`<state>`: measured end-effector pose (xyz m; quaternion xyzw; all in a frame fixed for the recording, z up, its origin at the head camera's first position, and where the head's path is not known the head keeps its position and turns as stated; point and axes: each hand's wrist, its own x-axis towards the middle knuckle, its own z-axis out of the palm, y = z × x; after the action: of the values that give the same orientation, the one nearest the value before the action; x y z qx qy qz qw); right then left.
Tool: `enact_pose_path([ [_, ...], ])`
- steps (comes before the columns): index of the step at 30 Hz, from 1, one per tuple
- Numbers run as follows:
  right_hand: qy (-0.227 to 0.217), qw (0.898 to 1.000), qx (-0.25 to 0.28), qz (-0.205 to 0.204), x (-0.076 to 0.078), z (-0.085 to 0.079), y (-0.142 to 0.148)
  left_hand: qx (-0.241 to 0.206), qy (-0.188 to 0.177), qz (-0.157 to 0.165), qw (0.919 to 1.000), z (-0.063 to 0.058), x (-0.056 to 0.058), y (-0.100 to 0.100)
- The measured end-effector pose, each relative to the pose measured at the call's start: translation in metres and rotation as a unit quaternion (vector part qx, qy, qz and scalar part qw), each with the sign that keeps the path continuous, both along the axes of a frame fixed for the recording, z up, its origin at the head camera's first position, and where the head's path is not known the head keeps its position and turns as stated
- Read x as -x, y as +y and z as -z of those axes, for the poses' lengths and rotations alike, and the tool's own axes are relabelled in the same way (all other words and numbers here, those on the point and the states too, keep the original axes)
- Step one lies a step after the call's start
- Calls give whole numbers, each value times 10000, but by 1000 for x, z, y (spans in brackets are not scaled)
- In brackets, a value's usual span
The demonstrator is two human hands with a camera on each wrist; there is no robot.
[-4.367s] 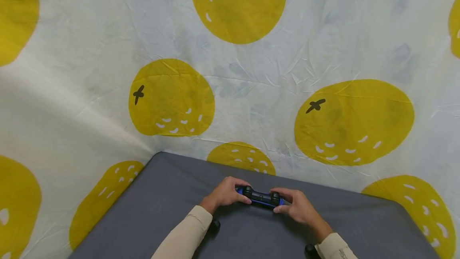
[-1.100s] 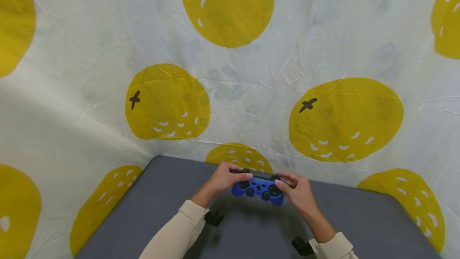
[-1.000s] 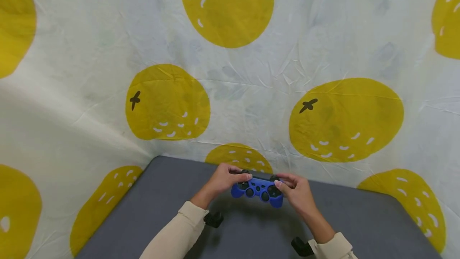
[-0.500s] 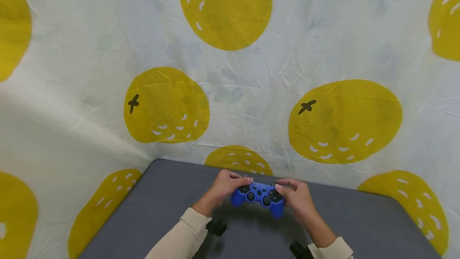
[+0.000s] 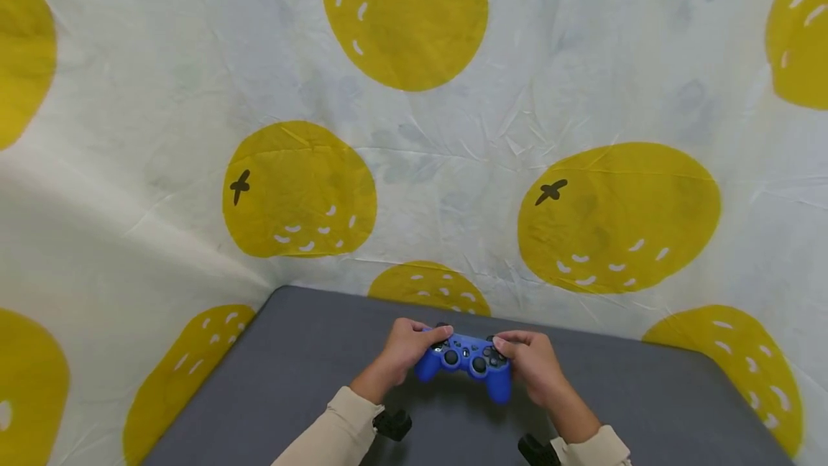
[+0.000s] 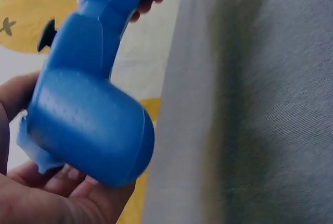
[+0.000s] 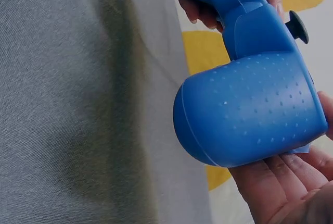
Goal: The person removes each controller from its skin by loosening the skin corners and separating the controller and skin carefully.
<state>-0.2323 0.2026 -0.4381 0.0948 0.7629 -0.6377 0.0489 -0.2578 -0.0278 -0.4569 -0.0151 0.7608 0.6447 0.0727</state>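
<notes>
A blue game controller (image 5: 465, 352) with black sticks and buttons is held above the dark grey surface, its face turned toward the head camera. My left hand (image 5: 402, 349) grips its left end, thumb over the upper corner. The right hand (image 5: 535, 367) holds the other end, thumb near the face buttons. In the left wrist view, the controller's rounded grip (image 6: 88, 125) has small raised dots, and a loose-looking blue flap (image 6: 35, 148) sticks out by the fingers. The dotted right grip (image 7: 250, 109) fills much of the right wrist view; fingers partly hide its far edge.
A dark grey padded-looking surface (image 5: 310, 365) lies beneath, with the controller's shadow on it. White cloth (image 5: 446, 193) printed with yellow fruit hangs behind and at the sides. Black wrist cameras (image 5: 392, 424) sit near both beige cuffs.
Earlier the controller's black top edge faced the head camera; it has since tilted to show its face. Over the last second both hands have brought it slightly lower and nearer.
</notes>
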Motion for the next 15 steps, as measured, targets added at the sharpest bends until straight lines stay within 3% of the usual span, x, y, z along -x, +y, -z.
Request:
enact_pose_path([
  [8,-233,9997,33,11,7,15,3,33,220,-224,9995,17,-4,3],
  [15,-337,9992,201,13,14,20,5,-91,314,88,9994,20,-3,1],
])
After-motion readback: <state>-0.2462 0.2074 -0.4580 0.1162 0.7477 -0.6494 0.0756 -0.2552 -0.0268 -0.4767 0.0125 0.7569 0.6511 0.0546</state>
